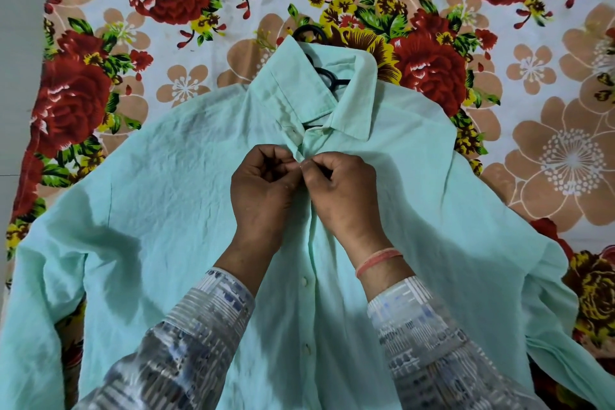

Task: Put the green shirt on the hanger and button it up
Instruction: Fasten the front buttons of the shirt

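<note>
From the head view, the green shirt [166, 210] is lying face up on a flowered bedsheet [549, 110], sleeves spreading to both sides. The black hanger [327, 76] is sitting inside the collar [349, 100], its hook poking out above the neck.

The left hand [263, 190] and the right hand [342, 196] are meeting just below the collar. Each is pinching an edge of the shirt front between thumb and curled fingers, and the fingertips are touching. The button between them is hiding under the fingers, so I cannot tell whether it is through its hole.

Two lower buttons [303, 281] are showing on the closed front and seem to be fastened, so the work is likely nearing the top.

To do this step well, one hand should be holding the hole edge flat and slightly taut while the other is tilting the button on its edge and feeding it through. Pulling hard sideways is risky, since it could be dragging the shoulders off the hanger. The two front edges should be lining up evenly so no hole is getting skipped.
</note>
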Action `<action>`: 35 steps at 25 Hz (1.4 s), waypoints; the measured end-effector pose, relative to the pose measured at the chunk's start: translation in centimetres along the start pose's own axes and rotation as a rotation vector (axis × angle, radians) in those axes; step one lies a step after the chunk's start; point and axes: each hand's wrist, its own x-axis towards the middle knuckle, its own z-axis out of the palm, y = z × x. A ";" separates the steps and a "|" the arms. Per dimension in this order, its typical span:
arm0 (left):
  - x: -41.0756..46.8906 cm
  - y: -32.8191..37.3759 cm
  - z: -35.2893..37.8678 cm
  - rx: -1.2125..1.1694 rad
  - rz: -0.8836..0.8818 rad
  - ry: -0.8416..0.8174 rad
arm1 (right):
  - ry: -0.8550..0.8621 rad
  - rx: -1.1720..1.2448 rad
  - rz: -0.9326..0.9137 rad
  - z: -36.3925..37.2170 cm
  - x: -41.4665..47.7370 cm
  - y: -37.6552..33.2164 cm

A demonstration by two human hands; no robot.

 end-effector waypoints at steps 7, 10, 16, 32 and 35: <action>0.3 -0.3 -0.5 -0.045 -0.016 -0.012 | -0.043 -0.113 0.002 0.2 0.9 0.3; -0.1 -0.5 -0.4 -0.034 -0.003 0.009 | -0.041 -0.119 -0.026 0.4 0.8 0.7; -0.3 -0.7 -0.3 -0.023 0.024 -0.014 | 0.016 -0.091 -0.031 0.6 0.7 0.8; 0.4 0.2 -1.1 -0.131 -0.112 -0.045 | -0.067 0.249 0.109 0.0 0.9 1.6; 0.2 0.5 -0.8 -0.173 -0.129 -0.045 | -0.083 0.268 0.081 -0.2 0.8 1.8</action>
